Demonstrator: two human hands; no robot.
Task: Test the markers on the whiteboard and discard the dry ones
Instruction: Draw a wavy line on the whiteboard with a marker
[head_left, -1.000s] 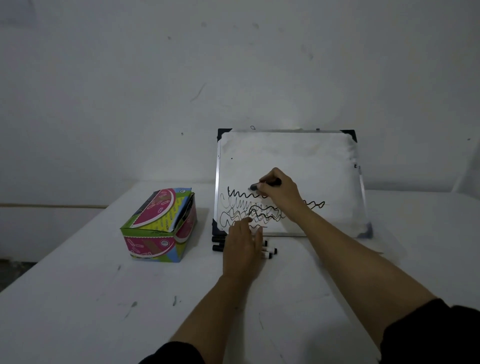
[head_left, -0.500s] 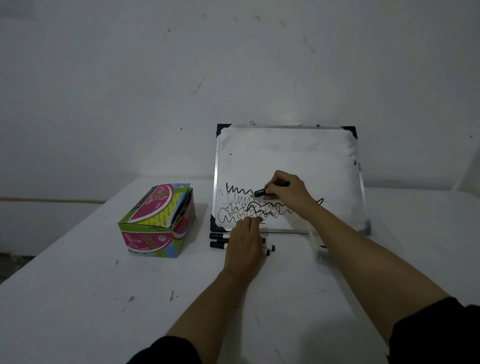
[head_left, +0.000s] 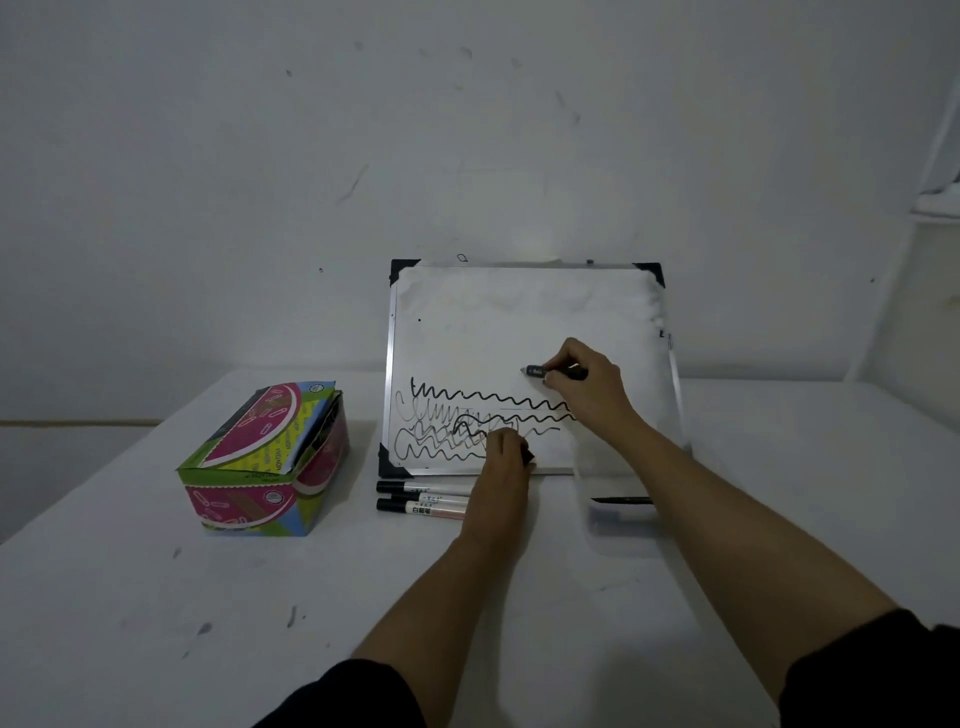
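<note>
the right hand (head_left: 587, 387) pinches a black marker (head_left: 550, 371) against the whiteboard (head_left: 519, 322); the left hand (head_left: 501, 467) rests at its lower edge, beside spare markers (head_left: 421, 496) on the tabletop (head_left: 156, 597).

The left hand (head_left: 501, 470) covers the right ends of the white markers (head_left: 423, 498) lying on the table just in front of the whiteboard (head_left: 519, 332), so their full length and exact number cannot be told; the print on their barrels is too small to read. The same hand hides part of the scribbles on the board's lower edge. The right hand (head_left: 584, 387) hides the rear of the black marker (head_left: 540, 371) it grips and the right ends of the wavy lines. A clear container (head_left: 621, 519) near the right forearm is faint, its contents unclear. Both sleeves run off the near edge
</note>
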